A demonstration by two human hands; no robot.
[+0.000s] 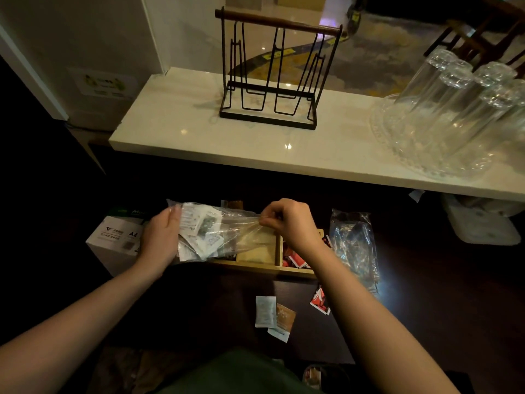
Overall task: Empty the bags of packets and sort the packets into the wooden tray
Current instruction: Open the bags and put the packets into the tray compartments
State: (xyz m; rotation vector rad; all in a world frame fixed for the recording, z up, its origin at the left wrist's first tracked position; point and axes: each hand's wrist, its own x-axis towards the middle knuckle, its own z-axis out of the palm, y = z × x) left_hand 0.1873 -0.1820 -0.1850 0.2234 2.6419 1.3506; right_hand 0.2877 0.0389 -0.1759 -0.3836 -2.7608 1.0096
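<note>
Bare forearms, no sleeves, watch or rings in sight; dark green garment [235, 373] at the torso.

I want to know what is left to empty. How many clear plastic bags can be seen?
2. One bag of white packets is held by both hands above the wooden tray; the other bag lies to the tray's right. More may be hidden.

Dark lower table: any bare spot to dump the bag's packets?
Bare dark table in front of the wooden tray, left of the loose packets. Crowded: right of the tray, the crumpled bag and a red packet. Both hands hold the clear bag above the tray.
</note>
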